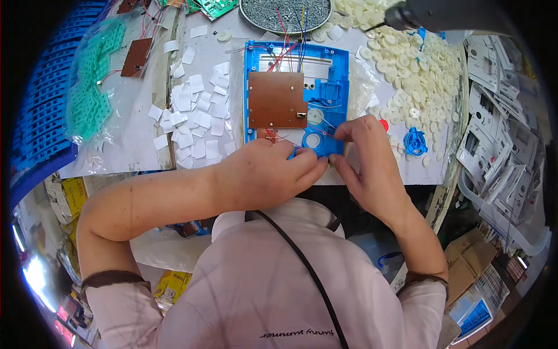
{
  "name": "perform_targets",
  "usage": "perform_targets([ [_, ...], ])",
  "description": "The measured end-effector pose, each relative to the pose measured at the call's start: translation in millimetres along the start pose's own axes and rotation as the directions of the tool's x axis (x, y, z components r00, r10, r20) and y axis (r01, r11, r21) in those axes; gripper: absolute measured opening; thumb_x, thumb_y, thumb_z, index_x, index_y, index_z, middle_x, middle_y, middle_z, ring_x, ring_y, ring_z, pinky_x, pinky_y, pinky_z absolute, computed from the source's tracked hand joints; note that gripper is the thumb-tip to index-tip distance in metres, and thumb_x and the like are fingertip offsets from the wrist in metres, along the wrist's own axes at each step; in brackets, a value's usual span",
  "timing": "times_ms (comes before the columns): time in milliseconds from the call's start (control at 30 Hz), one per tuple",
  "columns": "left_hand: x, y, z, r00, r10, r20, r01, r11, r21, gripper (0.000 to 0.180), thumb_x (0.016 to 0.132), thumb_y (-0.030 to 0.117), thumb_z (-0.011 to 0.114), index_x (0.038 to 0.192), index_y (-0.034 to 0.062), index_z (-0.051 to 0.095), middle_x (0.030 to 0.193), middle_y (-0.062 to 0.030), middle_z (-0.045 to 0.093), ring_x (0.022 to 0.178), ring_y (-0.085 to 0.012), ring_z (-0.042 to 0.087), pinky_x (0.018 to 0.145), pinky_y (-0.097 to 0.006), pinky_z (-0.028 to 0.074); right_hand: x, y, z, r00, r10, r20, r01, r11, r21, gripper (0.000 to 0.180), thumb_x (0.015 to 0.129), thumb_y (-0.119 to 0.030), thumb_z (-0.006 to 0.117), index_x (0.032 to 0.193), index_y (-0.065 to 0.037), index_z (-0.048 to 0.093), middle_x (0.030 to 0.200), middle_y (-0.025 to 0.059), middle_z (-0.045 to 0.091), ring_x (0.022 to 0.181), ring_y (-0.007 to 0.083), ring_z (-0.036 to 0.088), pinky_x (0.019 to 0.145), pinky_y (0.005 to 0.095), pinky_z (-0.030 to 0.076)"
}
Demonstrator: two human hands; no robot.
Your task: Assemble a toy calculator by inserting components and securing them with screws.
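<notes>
the blue housing (331, 67) lay at the front of the white worktop (401, 176), a brown circuit board (276, 99) resting across it. the left hand (267, 174) was curled at the housing's lower edge; whether it gripped anything could not be determined. the right hand (374, 166) held thumb and forefinger parted at the lower right corner. white squares (202, 118) were scattered left, off-white discs (401, 64) heaped right, a screw tray (256, 27) positioned behind. white panels (494, 145) were piled far right. dark lettering (299, 335) marked the shirt (250, 291).
</notes>
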State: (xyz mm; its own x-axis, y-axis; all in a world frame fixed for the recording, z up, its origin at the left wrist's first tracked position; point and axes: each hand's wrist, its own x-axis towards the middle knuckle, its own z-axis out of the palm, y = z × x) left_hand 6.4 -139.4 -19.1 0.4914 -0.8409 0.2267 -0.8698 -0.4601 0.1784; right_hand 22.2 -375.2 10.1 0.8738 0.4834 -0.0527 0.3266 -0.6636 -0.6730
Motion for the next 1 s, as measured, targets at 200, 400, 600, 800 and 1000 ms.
perform_targets([
  [200, 3, -2, -10, 0.999, -0.01, 0.038, 0.014, 0.994, -0.108, 0.039, 0.081, 0.013, 0.064, 0.12, 0.0104, 0.068, 0.09, -0.0018, 0.058, 0.076, -0.018, 0.059, 0.061, -0.031, 0.052, 9, -3, -7, 0.997, -0.065, -0.038, 0.066, 0.997, 0.028, 0.03, 0.08, -0.003, 0.074, 0.107, -0.005, 0.062, 0.096, 0.0127, 0.061, 0.09, 0.0333, 0.058, 0.079, 0.0421, 0.045],
  [400, 1, -36, -21, 0.934, -0.291, -0.206, 0.196, 0.901, -0.387, 0.038, 0.072, 0.001, 0.069, 0.11, 0.0048, 0.066, 0.102, -0.0108, 0.064, 0.089, -0.0324, 0.063, 0.074, -0.043, 0.053, 92, -10, 9, 0.958, -0.154, -0.24, 0.076, 0.949, -0.306, 0.018, 0.085, -0.024, 0.073, 0.081, -0.006, 0.071, 0.077, 0.0099, 0.068, 0.074, 0.0308, 0.065, 0.071, 0.046, 0.043],
  [600, -4, -58, -7, 0.831, -0.492, -0.259, 0.395, 0.851, -0.347, 0.027, 0.077, 0.001, 0.068, 0.104, 0.0032, 0.066, 0.104, -0.0134, 0.067, 0.089, -0.0333, 0.066, 0.075, -0.041, 0.055, 133, -14, 17, 0.99, 0.013, -0.142, -0.088, 0.84, -0.535, 0.025, 0.08, -0.03, 0.071, 0.074, -0.006, 0.07, 0.069, 0.013, 0.07, 0.064, 0.0333, 0.067, 0.071, 0.0454, 0.044],
  [800, 24, -68, -10, 0.686, -0.701, -0.194, 0.606, 0.699, -0.38, 0.014, 0.088, 0.011, 0.068, 0.101, 0.0052, 0.067, 0.086, -0.0129, 0.069, 0.073, -0.033, 0.069, 0.066, -0.043, 0.055, 116, -5, 24, 0.951, 0.065, -0.302, -0.113, 0.983, -0.146, 0.018, 0.082, -0.022, 0.071, 0.076, -0.004, 0.07, 0.069, 0.0119, 0.07, 0.063, 0.0314, 0.067, 0.077, 0.049, 0.045],
  [1000, 41, -81, 4, 0.629, -0.743, -0.23, 0.692, 0.67, -0.271, 0.015, 0.091, 0.018, 0.07, 0.099, 0.006, 0.067, 0.073, -0.011, 0.069, 0.065, -0.0305, 0.068, 0.058, -0.04, 0.051, 90, -2, 32, 0.903, 0.029, -0.428, 0.02, 0.994, 0.109, 0.008, 0.084, -0.012, 0.074, 0.091, -0.008, 0.075, 0.076, 0.0066, 0.071, 0.067, 0.0253, 0.066, 0.102, 0.0512, 0.042],
])
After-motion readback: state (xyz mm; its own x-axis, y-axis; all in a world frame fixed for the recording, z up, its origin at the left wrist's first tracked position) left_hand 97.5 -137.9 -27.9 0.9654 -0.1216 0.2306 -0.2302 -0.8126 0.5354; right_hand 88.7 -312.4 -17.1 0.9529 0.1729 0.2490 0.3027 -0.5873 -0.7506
